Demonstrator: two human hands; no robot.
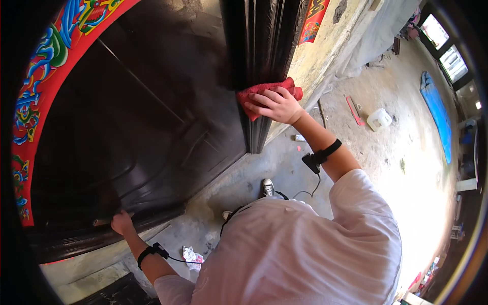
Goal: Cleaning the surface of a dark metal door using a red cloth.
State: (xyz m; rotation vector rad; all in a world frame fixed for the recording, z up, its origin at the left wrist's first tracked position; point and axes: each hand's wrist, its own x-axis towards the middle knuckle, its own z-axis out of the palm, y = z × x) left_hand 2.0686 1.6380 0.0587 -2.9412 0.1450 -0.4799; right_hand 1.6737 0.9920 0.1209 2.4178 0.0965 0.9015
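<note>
My right hand (278, 105) presses a red cloth (263, 91) against the dark moulded door frame (259, 49), its fingers spread over the folded fabric. At the lower left, my left hand (122, 223) is closed at the edge of the dark glossy door panel (152, 95), by a small light-coloured piece (101, 222) that may be a handle or an edge. What the left fingers hold cannot be made out. A red painted banner (42, 103) with blue, green and yellow patterns curves along the far left.
A red-framed saw (354, 110), a translucent plastic jug (379, 119) and a blue folded sheet (436, 114) lie on the concrete floor to the right. A crumpled white plastic bag (193, 258) is below. A worn plaster wall (324, 49) adjoins the frame.
</note>
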